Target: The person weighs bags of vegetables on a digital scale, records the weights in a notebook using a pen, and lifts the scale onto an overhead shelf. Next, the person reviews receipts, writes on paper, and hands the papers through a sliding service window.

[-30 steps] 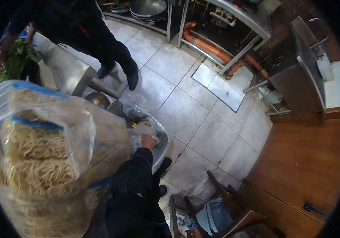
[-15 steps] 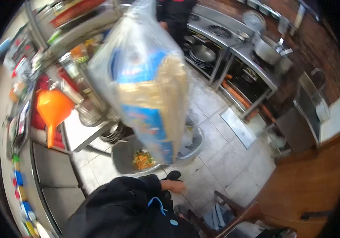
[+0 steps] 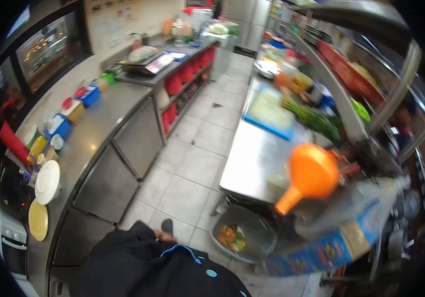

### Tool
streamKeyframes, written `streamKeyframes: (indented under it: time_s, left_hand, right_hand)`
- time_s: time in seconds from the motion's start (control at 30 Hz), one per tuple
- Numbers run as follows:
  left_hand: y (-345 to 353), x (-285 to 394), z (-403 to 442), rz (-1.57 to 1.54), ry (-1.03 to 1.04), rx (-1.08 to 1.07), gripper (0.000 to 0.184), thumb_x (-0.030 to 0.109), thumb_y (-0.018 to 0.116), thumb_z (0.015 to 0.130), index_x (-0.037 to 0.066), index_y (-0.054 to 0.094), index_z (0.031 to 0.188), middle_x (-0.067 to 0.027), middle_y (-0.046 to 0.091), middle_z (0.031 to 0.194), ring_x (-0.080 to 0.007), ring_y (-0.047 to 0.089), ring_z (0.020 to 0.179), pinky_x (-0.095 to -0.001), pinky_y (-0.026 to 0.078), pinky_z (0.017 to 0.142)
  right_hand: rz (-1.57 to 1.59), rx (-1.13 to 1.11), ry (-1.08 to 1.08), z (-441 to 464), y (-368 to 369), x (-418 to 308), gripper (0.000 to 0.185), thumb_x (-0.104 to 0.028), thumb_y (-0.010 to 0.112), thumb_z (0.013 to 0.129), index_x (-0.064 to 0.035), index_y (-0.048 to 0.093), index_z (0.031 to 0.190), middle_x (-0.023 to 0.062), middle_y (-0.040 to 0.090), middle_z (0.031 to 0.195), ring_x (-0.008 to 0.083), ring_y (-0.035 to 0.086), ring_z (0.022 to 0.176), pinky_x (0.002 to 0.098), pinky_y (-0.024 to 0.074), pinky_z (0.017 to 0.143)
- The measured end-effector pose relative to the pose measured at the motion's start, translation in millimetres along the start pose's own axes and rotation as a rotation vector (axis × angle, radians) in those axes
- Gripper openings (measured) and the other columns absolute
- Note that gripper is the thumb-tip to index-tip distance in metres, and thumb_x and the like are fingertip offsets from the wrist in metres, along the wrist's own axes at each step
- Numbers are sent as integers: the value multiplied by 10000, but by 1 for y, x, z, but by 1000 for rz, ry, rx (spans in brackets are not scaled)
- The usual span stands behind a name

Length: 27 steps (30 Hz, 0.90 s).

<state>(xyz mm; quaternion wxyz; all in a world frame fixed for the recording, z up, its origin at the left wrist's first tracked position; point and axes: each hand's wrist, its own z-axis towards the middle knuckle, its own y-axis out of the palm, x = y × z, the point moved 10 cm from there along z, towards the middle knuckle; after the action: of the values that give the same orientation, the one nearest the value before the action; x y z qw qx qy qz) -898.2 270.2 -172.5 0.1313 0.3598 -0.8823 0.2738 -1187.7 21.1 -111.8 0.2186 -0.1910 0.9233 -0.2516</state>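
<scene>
Two plates, one white [image 3: 48, 181] and one yellow [image 3: 38, 220], sit along the left side of a steel bench [image 3: 86, 138], below a row of tubs [image 3: 60, 127]. Right of its cabinet doors, one bare hand [image 3: 164, 237] shows at the end of a black sleeve [image 3: 140, 235], near a dark shoe [image 3: 167, 225]; I cannot tell whether its fingers are spread or pressed together. Next comes a grey bin [image 3: 257, 222] with food scraps [image 3: 232, 238] inside, by the near end of a second bench [image 3: 244, 163] bearing a blue-edged board [image 3: 270, 110]. An orange funnel [image 3: 313, 171] appears in front of that bench. Farthest right, the clear plastic bag [image 3: 316, 255], blurred and blue-printed, slants beside the bin, well apart from the hand.
</scene>
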Motion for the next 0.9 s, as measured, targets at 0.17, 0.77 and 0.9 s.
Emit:
streamKeyframes:
  time_s: [0.17,0.77,0.9]
  left_hand:
    - [-31,-119,-99,-536,-259,175,473,433,501,835,38,630,1062,-192,587,1144,-333,532,1088,-417,405,914]
    - [-264,-390,-184,-1171,-554,586,304,297,572,777,34,674,893,-125,667,793,-265,623,673,-400,480,645]
    - [-347,-458,-192,-1035,-605,726,282,309,584,803,57,655,908,-127,663,820,-288,625,736,-392,486,686]
  right_hand:
    - [-226,151,-371,81,-37,-218,204,-142,620,761,-27,587,926,226,627,855,347,623,777,438,480,670]
    - [1221,-131,-393,227,-316,-675,374,-429,397,898,-113,491,723,-27,351,495,94,317,418,228,250,415]
    - [1235,-211,-387,309,-376,-769,528,-553,381,830,-136,353,508,-31,212,398,110,201,331,257,150,348]
